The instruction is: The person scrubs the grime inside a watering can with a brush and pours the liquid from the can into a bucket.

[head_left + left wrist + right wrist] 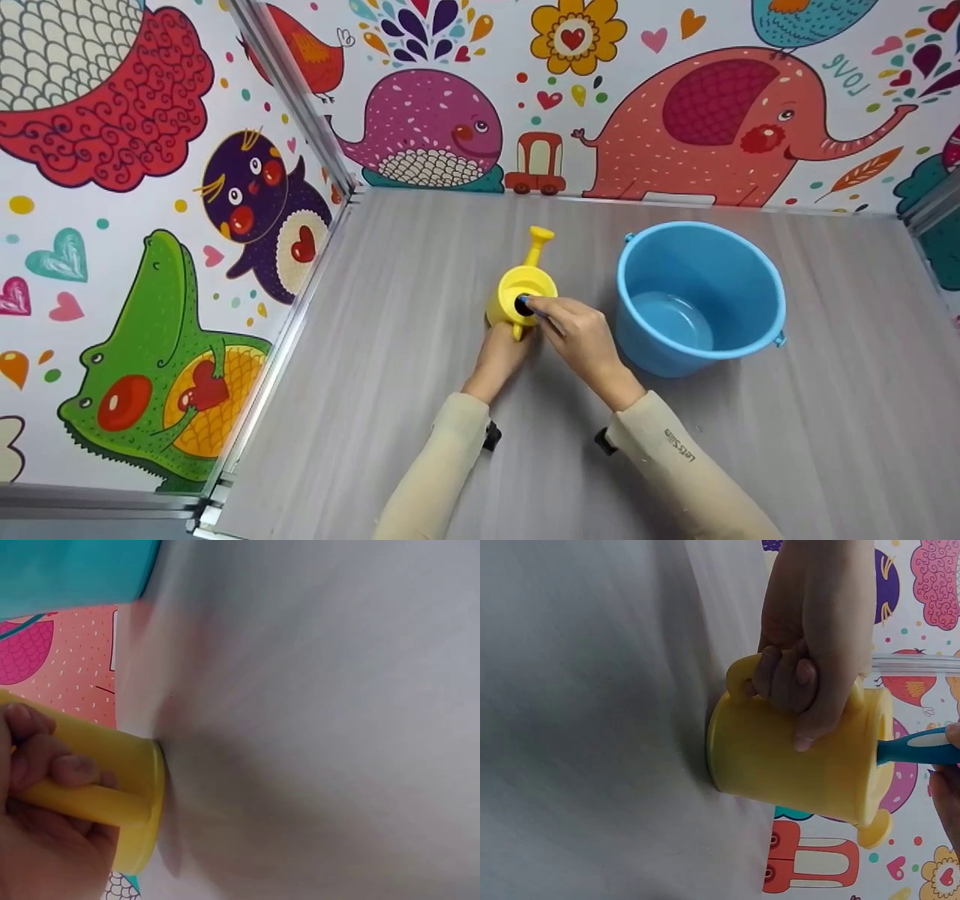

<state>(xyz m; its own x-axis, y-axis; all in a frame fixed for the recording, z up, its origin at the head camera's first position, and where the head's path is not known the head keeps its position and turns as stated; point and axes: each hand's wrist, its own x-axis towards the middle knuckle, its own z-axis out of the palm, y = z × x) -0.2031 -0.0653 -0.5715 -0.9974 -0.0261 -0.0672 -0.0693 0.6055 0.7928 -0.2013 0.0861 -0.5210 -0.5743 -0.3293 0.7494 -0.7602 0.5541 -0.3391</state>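
A yellow toy watering can [496, 306] stands upright on the table, its spout [533, 251] pointing away from me. My left hand [501, 356] grips its handle [90, 802], fingers curled round it in the left wrist view. Above the can's top opening is my right hand [581, 337], pinching a slim tool with a blue-and-white handle [916, 748]. The tool's lower end goes down into the can and is hidden, so its kind does not show. In the right wrist view only the fingertips [946, 795] of that hand appear at the edge.
A large blue bucket [667, 358] stands on the grey table [390, 337], just right of the can and close to my right hand. Panels with cartoon animals [712, 135] wall the table at the back and left, with metal rails [289, 330] along the edges.
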